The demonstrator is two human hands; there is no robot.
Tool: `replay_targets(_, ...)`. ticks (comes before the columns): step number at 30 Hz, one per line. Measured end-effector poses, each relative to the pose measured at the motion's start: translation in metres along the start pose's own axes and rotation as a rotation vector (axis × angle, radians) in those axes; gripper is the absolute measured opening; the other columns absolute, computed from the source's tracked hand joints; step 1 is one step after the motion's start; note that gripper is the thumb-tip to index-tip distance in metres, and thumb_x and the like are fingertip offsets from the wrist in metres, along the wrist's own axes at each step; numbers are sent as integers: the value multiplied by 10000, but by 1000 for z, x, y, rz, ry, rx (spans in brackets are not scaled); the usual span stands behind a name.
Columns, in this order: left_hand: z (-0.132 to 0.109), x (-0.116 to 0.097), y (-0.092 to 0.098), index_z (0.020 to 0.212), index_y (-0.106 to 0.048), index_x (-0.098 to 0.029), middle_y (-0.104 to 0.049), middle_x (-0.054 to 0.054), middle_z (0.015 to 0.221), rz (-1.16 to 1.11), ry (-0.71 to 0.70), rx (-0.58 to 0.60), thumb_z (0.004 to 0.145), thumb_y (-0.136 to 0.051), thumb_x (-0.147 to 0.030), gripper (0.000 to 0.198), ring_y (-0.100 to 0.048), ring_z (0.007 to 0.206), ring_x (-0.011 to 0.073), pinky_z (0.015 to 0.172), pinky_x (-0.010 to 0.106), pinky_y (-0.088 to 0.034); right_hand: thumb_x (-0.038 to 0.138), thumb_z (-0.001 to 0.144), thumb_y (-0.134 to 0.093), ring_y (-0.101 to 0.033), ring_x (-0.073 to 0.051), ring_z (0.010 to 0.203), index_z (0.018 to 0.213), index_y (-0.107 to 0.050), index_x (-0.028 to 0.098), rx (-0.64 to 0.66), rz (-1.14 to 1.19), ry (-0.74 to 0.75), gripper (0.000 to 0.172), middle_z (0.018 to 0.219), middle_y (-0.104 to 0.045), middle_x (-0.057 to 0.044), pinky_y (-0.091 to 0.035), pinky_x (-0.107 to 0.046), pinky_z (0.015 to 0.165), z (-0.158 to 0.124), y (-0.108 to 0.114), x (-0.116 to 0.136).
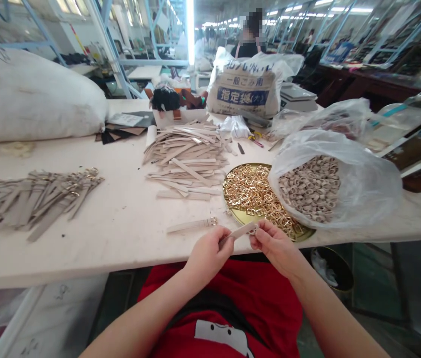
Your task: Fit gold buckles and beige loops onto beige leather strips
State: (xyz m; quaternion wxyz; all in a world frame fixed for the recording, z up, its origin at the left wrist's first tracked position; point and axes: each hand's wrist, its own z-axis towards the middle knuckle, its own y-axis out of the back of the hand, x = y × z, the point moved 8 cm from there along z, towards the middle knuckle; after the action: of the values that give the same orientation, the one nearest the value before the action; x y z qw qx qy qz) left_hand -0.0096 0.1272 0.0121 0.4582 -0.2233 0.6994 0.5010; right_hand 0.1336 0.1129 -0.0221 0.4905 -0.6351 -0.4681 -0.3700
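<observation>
Between my hands is a beige strap [243,230], pinched near one end by my left hand [212,248]. At its other end my right hand [272,243] closes its fingertips on a small metal buckle [254,229]. Just left of my hands lies a single strap with a buckle [191,225]. Beyond it spreads a pile of loose beige straps [188,154]. Gold buckles [250,186] fill a round tray [242,216] right behind my right hand. An open plastic bag [367,184] beside the tray holds many small beige loops [311,189].
Buckled straps [39,196] are heaped at the left of the white table [121,248]. A large white sack [35,94] and a printed bag [246,89] stand at the back. Scissors [256,139] lie near the middle. A person [250,44] is in the background.
</observation>
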Motion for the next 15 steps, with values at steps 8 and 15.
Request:
replay_targets(8,-4,25,-10,734,-439,-185,-462,-54,534,-289,166,83,793,-389,-296,135,-407,447,81,460,197,-318,362,624,-720,-451,-76,535,721,-613,205,-52,113,-61,213,702,-572,16,-397,-236,521,3,3,-13)
replay_targets(15,-9,40,-24,709,-439,-185,-474,-55,510,-287,222,186,791,-401,-341,180,-388,416,78,434,196,-306,344,622,-725,-503,-81,566,872,-680,202,-41,127,-147,291,674,-596,8,-459,-244,592,0,0,-29)
